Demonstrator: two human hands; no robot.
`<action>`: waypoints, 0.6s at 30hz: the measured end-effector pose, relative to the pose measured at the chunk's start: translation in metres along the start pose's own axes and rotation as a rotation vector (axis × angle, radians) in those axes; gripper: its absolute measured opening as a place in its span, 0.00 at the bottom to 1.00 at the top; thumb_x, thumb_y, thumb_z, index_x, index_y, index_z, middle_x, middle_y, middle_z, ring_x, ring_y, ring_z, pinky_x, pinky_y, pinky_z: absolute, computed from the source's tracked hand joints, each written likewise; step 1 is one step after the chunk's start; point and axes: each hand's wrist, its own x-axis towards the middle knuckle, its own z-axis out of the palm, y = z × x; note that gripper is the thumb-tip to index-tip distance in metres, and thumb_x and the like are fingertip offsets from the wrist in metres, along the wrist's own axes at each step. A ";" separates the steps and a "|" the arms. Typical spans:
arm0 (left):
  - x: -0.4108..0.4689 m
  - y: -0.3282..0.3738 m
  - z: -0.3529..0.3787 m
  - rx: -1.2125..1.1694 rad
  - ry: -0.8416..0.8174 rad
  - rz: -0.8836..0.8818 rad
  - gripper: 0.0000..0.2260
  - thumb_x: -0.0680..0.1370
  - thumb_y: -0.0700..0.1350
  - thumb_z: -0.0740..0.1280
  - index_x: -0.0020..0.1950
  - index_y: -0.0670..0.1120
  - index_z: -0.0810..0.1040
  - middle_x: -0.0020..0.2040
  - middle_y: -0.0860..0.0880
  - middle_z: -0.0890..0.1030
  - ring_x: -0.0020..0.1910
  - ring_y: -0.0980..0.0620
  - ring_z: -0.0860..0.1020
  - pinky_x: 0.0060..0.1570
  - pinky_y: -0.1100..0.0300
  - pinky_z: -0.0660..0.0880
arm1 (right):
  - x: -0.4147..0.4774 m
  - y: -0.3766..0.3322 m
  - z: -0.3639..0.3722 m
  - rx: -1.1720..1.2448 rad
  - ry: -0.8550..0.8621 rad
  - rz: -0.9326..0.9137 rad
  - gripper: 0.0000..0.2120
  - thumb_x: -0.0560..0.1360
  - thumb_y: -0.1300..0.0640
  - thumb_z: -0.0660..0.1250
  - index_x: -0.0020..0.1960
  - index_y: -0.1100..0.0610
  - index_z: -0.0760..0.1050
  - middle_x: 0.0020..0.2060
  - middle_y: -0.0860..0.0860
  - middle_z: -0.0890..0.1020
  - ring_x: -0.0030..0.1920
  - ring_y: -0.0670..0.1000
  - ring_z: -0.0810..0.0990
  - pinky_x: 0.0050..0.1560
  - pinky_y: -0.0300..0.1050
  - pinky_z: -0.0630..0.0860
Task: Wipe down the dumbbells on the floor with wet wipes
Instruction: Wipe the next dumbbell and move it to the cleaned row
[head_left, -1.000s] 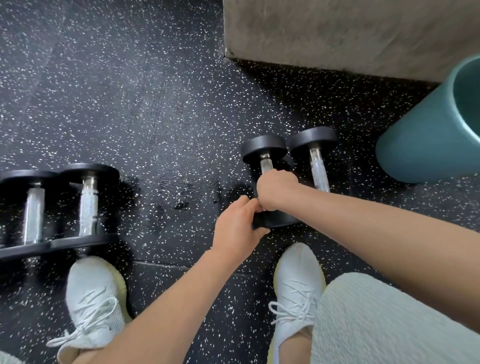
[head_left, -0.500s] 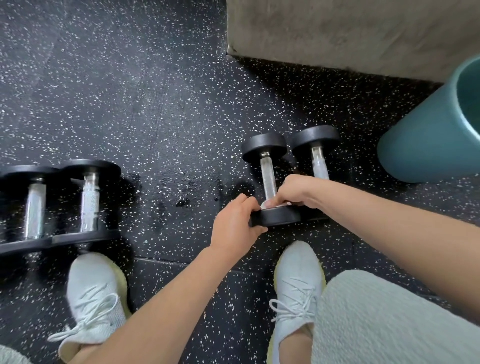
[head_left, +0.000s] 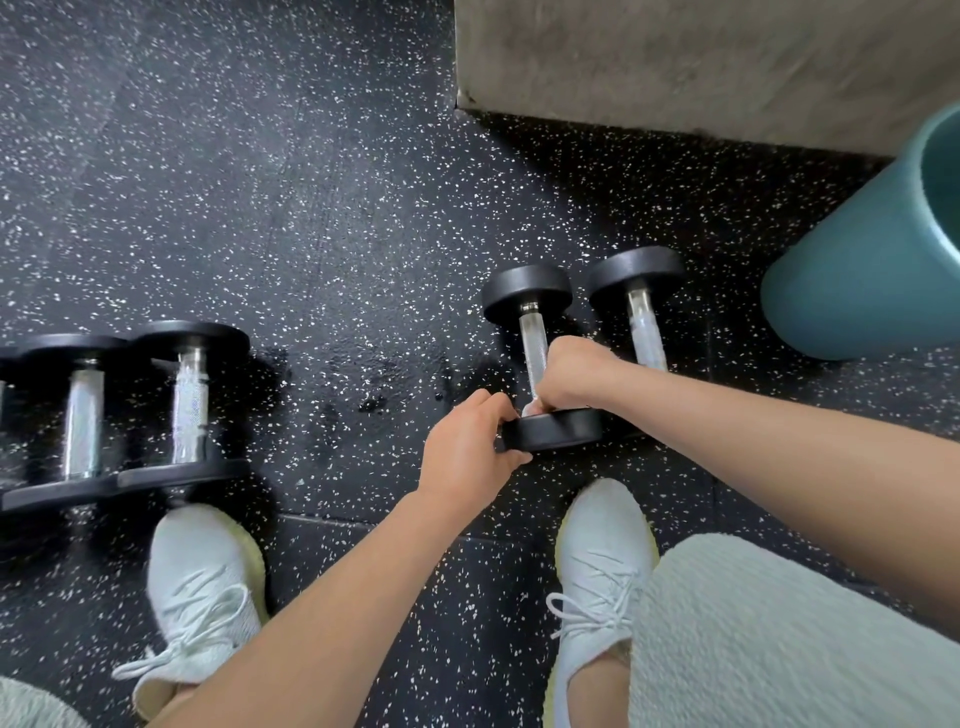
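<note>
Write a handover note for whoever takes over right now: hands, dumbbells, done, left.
Left hand: grips the near head of the black round-headed, steel-handled dumbbell, steadying it on the speckled black rubber floor.
Right hand: curled round that handle's near end; a white sliver under it is probably the wet wipe.
Its twin dumbbell lies just to the right; a third black dumbbell and a fourth black dumbbell lie side by side at far left.
Done: cannot tell which are wiped.
Left: finish this handle and heads, then check the others.
</note>
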 end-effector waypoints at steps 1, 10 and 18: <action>0.001 0.001 0.000 -0.002 0.000 0.004 0.19 0.70 0.52 0.82 0.55 0.52 0.78 0.47 0.57 0.75 0.45 0.52 0.75 0.42 0.54 0.73 | -0.001 0.001 -0.002 -0.003 -0.008 -0.002 0.12 0.74 0.54 0.73 0.40 0.56 0.71 0.36 0.51 0.76 0.41 0.55 0.78 0.37 0.44 0.71; 0.003 0.015 -0.004 -0.019 -0.052 0.040 0.19 0.71 0.51 0.81 0.55 0.50 0.78 0.50 0.54 0.74 0.48 0.49 0.76 0.44 0.53 0.71 | 0.011 0.030 -0.008 -0.008 -0.100 -0.035 0.10 0.71 0.61 0.72 0.34 0.58 0.73 0.31 0.55 0.76 0.30 0.54 0.72 0.30 0.43 0.67; -0.018 0.030 -0.041 -0.050 -0.307 -0.045 0.25 0.80 0.53 0.71 0.76 0.51 0.72 0.65 0.48 0.76 0.63 0.44 0.77 0.62 0.51 0.74 | -0.028 0.013 -0.030 -0.225 0.041 -0.149 0.05 0.71 0.60 0.70 0.37 0.60 0.79 0.34 0.52 0.82 0.40 0.55 0.81 0.36 0.43 0.76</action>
